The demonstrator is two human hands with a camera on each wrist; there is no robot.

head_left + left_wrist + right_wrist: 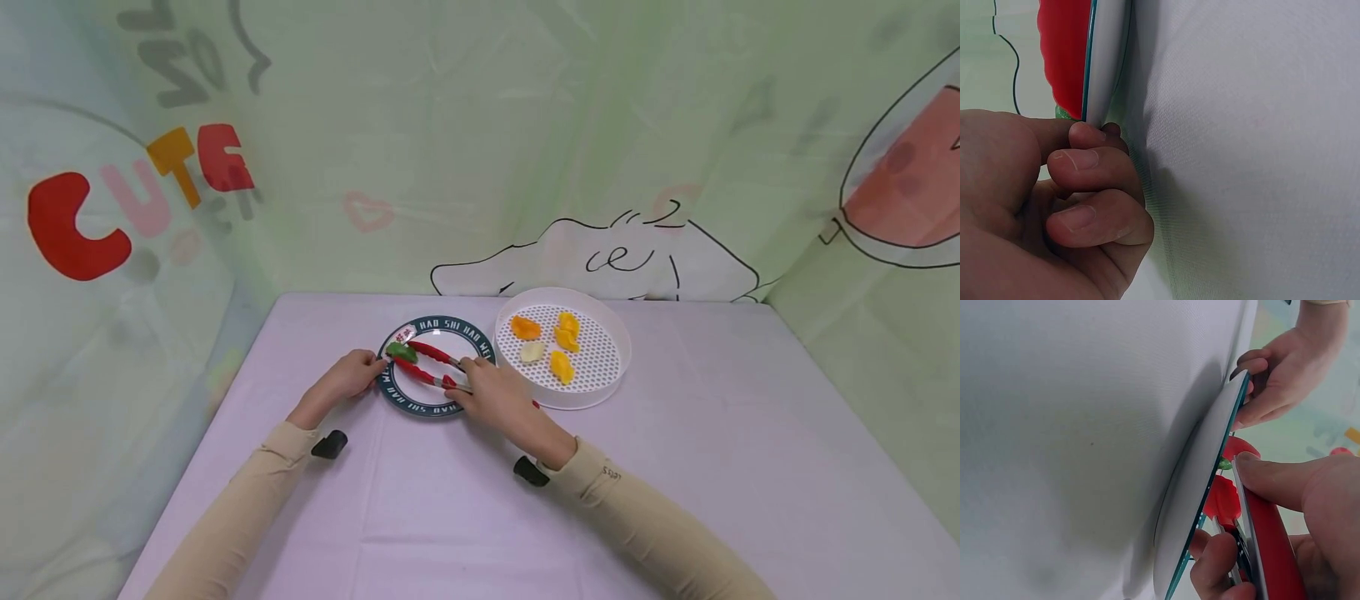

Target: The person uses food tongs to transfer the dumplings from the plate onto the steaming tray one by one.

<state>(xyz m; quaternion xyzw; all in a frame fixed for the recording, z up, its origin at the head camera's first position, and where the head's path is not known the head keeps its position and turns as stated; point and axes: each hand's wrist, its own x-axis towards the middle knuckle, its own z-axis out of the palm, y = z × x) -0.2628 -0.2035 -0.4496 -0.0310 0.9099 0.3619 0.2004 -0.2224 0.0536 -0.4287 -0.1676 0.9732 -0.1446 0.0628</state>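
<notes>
A round plate (408,403) with a dark green lettered rim lies toward the back of the table. My left hand (352,374) pinches its left edge between thumb and fingers, as the left wrist view shows of the plate's rim (1102,69). My right hand (497,400) grips a pair of red-and-metal tongs (417,372) over the plate. The tongs' red tips lie on either side of a green dumpling-like piece (402,352) at the plate's left side. In the right wrist view, thumb and fingers squeeze the red handle (1272,550).
Right of the plate stands a white round perforated tray (619,342), holding several dumpling-like pieces: orange (526,327), white (532,352) and yellow (562,367). A pale lilac cloth (712,467) covers the table. Printed curtains (450,150) hang behind and at both sides.
</notes>
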